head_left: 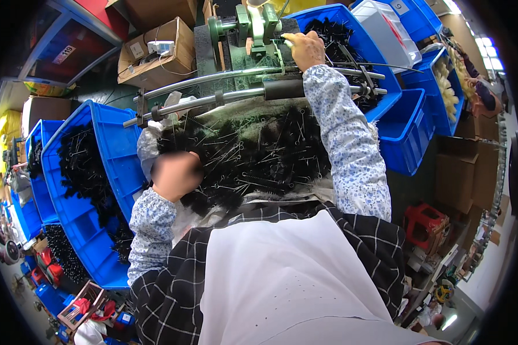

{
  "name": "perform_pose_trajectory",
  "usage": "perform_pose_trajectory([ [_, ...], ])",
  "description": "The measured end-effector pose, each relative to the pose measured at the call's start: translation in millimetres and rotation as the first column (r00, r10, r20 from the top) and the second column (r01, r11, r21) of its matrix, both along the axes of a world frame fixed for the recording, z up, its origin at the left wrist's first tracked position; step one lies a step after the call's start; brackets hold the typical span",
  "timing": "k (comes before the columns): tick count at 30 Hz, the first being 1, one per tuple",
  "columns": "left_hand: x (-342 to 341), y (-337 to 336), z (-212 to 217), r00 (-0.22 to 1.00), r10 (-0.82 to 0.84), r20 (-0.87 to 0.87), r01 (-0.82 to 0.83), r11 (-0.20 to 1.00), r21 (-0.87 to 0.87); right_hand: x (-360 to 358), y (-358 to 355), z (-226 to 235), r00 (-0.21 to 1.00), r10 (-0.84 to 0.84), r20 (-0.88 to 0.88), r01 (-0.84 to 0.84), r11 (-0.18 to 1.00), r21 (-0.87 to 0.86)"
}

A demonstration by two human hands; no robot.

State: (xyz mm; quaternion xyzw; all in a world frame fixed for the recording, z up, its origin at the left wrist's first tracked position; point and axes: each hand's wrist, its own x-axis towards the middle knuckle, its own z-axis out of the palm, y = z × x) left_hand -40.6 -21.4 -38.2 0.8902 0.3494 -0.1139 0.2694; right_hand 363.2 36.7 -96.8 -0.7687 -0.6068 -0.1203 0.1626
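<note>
A heap of small black-bristled brushes [259,152] with thin looped wire handles lies on pale sheeting in front of me. At the heap's left edge is my left hand [177,175]; it is blurred, so its fingers and anything in them cannot be made out. My right hand [308,50] reaches to the far side, beside a green machine [250,29] with a pale wheel. Its fingers are pinched together, pointing left toward the wheel. What they hold is too small to name. Flowered sleeves cover both my forearms.
Two metal rods [213,86] run across between the heap and the machine. A blue crate [106,129] with black brushes stands at the left, another blue crate [380,54] at the right behind my arm. A cardboard box [181,43] sits at the far left. Another person's arm [486,95] shows at far right.
</note>
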Motion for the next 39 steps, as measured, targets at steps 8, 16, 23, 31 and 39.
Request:
perform_pose_trajectory([
  [8, 2.2, 7.1, 18.8, 0.955, 0.138, 0.263, -0.085, 0.976, -0.202, 1.3, -25.1, 8.8, 0.974, -0.193, 0.122, 0.2, 0.978, -0.052],
  [16, 14.8, 8.5, 26.7, 0.86, 0.177, 0.478, -0.054, 0.964, -0.259, -33.2, -10.2, 3.7, 0.996, -0.092, -0.016, 0.093, 0.995, 0.032],
  [23, 33.8, 12.8, 34.9, 0.865, 0.095, 0.492, 0.041, 0.965, -0.258, -68.8, 8.7, 3.1, 0.997, -0.066, 0.026, 0.065, 0.997, 0.043],
  [31, 24.2, 27.4, 42.0, 0.781, 0.096, 0.617, -0.054, 0.995, -0.086, -3.0, -17.4, 1.0, 0.993, -0.101, 0.055, 0.101, 0.995, -0.001],
  [39, 37.9, 35.6, 35.5, 0.763, 0.199, 0.615, -0.045, 0.965, -0.257, 69.2, -8.8, 9.4, 0.992, -0.04, -0.121, 0.005, 0.96, -0.279],
])
